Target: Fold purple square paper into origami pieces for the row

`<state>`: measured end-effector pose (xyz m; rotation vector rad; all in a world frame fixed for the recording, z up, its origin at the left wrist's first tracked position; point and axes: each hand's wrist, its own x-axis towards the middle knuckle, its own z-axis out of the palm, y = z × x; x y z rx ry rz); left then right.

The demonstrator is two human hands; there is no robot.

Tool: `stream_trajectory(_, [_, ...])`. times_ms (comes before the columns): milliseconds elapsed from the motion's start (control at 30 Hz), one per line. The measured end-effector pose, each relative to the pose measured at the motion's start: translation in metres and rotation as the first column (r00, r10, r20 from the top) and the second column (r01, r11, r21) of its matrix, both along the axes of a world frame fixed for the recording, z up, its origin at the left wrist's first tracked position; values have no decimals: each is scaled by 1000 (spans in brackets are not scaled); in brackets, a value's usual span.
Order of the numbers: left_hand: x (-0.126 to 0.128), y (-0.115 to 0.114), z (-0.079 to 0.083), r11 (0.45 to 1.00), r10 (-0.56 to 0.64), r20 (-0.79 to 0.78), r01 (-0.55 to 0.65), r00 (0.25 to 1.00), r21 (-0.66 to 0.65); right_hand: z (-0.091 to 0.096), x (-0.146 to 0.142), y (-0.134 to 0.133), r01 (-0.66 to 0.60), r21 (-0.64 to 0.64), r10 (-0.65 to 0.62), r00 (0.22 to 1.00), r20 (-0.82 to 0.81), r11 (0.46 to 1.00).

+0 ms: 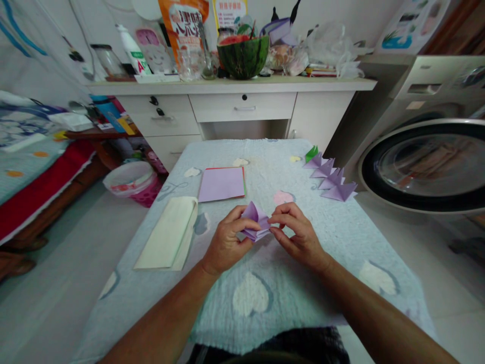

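Note:
A small piece of folded purple origami paper [254, 218] is held up over the middle of the table, with a pointed flap on top and layered edges below. My left hand [232, 236] pinches its left side between thumb and fingers. At its right edge, my right hand [297, 232] grips the paper between thumb and fingertips. Beyond my hands lies a stack of square paper [222, 184], purple on top with red and green edges showing. Several folded purple pieces [333, 181] and a green one [311, 153] stand in a row at the table's right side.
A folded cream cloth or paper [164, 235] lies left on the heart-patterned tablecloth [303, 313]. Behind stands a white cabinet [242, 103] bearing a cut watermelon [243, 56], bottles and bags. A pink bin [134, 184] is at left, a washing machine [428, 126] at right.

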<state>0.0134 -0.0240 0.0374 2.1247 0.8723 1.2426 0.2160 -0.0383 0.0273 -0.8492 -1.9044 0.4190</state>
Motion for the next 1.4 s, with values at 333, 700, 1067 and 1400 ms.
stream_trajectory(333, [-2,1,-2,1000,-16,2,16,1000,1,0,-1,0,5,8,-6,998,62,1000])
stream_trajectory(700, [0,2,-8,990,-28,121,44,992,-133,4,-2,0,-61,-101,62,998,10,993])
stream_trajectory(1067, [-1,3,-10,991,-54,150,71,987,-110,2,0,1,-69,-299,51,996,-68,952])
stream_trajectory(1400, [2,1,-7,996,-9,143,22,990,-91,8,-2,0,-120,-281,92,990,-111,952])
